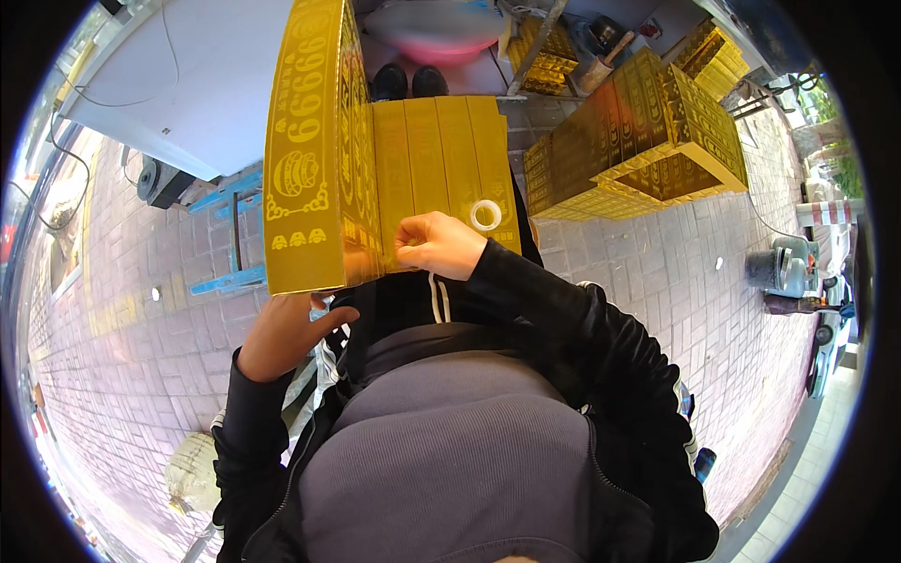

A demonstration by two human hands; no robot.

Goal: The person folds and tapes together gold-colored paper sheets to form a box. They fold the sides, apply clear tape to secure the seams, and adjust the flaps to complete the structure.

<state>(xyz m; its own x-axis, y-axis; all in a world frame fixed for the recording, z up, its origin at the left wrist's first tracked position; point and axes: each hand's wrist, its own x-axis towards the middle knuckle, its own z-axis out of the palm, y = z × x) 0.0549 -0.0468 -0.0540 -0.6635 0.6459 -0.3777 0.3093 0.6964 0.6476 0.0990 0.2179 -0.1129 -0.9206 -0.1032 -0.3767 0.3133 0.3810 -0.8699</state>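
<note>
A tall gold cardboard box [305, 159] with printed patterns stands on edge at the left of a row of flat gold boxes [432, 150] over my lap. My left hand [286, 336] is at the near end of the tall box. Its fingers are mostly hidden under the lower edge, and the thumb sticks out to the right. Beside the box's right face, my right hand [443, 246] is closed, with fingertips pinched together low over the flat boxes. Whatever it pinches is too small to make out. A white ring, like a roll of tape [486, 216], lies on the flat boxes just beyond my right wrist.
More gold boxes [638, 131] are stacked on the brick paving at the right, one with an opening. A white panel [178, 84] and a blue metal frame [225, 230] stand at the left. A pink basin [441, 49] sits at the back, a bucket [770, 270] far right.
</note>
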